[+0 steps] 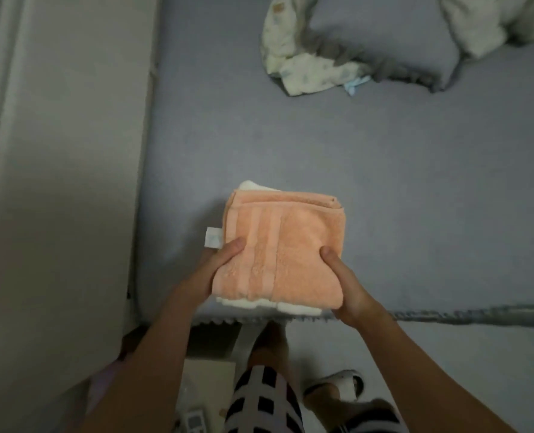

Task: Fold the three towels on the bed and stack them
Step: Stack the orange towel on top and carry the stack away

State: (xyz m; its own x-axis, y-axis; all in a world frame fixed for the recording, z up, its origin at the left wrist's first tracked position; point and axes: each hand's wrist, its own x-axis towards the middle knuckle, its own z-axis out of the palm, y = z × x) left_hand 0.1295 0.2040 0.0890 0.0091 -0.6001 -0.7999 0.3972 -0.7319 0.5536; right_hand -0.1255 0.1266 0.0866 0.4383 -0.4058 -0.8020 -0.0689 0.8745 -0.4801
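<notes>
A folded orange towel [293, 245] lies on top of a folded white towel [253, 305] near the front edge of the grey bed [384, 182]. The white towel shows only as a strip under the orange one's near edge and a corner at its far left. My left hand [215, 270] grips the stack's near left side, thumb on top of the orange towel. My right hand [346, 285] grips the near right side, thumb on top as well. The fingers of both hands are hidden under the stack. A white label [213, 237] sticks out at the stack's left.
A crumpled pale cloth [293, 57] lies at the back of the bed beside a grey pillow [384, 35] and white bedding [484, 20]. A wall or cabinet [56, 151] borders the bed's left side. My legs and a slipper [340, 385] stand on the floor below.
</notes>
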